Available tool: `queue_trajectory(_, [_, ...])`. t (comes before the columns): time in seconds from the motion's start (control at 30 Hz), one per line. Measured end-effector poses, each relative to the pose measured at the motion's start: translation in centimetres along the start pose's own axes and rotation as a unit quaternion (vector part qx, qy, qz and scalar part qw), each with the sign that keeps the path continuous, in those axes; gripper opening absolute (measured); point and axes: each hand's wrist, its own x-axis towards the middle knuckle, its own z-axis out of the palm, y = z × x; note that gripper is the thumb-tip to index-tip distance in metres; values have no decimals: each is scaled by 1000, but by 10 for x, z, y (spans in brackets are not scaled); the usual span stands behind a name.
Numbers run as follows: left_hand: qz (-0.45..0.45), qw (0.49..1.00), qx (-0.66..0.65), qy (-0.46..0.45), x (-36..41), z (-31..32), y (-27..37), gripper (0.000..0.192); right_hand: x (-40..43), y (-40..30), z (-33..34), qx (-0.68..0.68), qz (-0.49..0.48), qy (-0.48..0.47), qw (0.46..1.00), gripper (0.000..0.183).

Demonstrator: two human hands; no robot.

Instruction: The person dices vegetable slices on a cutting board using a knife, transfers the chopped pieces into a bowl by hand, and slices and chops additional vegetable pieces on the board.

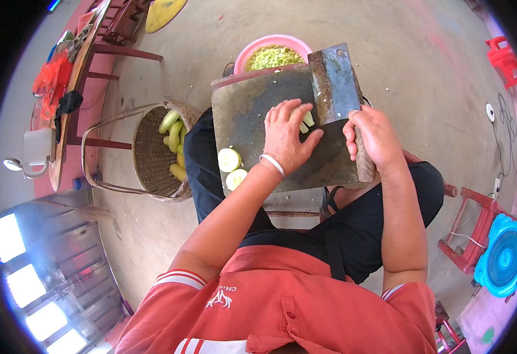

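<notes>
My right hand (371,132) grips the wooden handle of a broad metal cleaver (335,84), its blade over the right part of a worn cutting board (258,106). My left hand (290,128) rests over the board with fingers spread, touching pale green vegetable pieces (308,118) beside the blade; whether it grips them is unclear. Two cut vegetable pieces with pale faces (229,160) lie at the board's lower left edge. Beyond the board, a pink basin (243,55) holds many small diced green pieces (276,57).
At left, a woven basket (152,155) with a long handle holds several yellow-green gourds (174,135). A wooden table (77,75) with bags stands farther left. A blue fan (506,259), a red wooden stool (473,201) and a red plastic stool (506,64) are at right.
</notes>
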Motion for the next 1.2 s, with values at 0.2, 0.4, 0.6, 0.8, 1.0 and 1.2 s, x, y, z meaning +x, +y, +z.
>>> queue_trajectory(0.2, [75,995,43,-46,-13,-10,-16,24,-9,5,17,-231,-62,53,970,23])
queue_trajectory(0.4, [46,991,98,-76,-28,-45,-21,25,-14,15,20,-423,-163,42,891,19])
queue_trajectory(0.6, [79,994,59,-39,-5,-19,-7,38,-21,19,26,-537,-216,44,814,18])
queue_trajectory(0.8, [47,995,88,-27,8,6,-6,27,-21,16,21,-522,-228,46,820,20])
queue_trajectory(1.0, [90,994,52,-11,0,-2,-12,18,-23,22,16,-545,-227,39,806,22])
queue_trajectory(1.2, [69,997,-19,-26,-3,-71,39,19,-29,18,22,-612,-283,23,738,39])
